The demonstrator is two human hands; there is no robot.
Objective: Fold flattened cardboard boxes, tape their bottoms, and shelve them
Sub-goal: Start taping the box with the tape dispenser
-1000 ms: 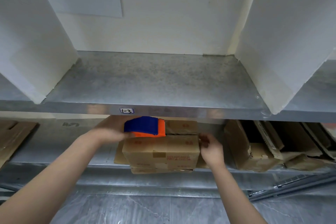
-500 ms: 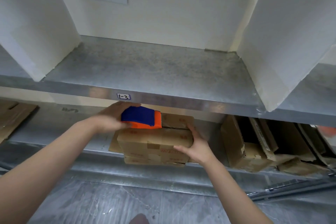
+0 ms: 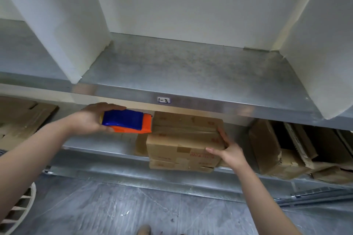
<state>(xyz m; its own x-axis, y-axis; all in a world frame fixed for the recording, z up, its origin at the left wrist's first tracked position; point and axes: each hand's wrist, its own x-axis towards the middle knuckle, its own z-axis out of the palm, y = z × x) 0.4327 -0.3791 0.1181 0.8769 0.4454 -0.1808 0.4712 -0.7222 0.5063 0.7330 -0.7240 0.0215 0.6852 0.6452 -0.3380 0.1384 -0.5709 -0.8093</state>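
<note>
A small folded cardboard box (image 3: 183, 139) stands on the lower metal shelf (image 3: 99, 144), on top of flat cardboard. My right hand (image 3: 227, 151) holds the box's right front corner, thumb on the front face and fingers along the right side. My left hand (image 3: 89, 120) grips a blue and orange tape dispenser (image 3: 128, 122) just left of the box, level with its top, under the edge of the upper shelf (image 3: 191, 74).
The upper shelf bay labelled 1-3 has white dividers (image 3: 63, 25) on both sides. Crumpled cardboard boxes (image 3: 277, 150) lie at the right of the lower shelf, flat cardboard (image 3: 21, 118) at the left. A white slatted basket (image 3: 21, 208) stands on the grey floor at bottom left.
My left hand has drawn the tape dispenser leftward off the top of the box. My right hand stays on the box's right front corner. The view has shifted left.
</note>
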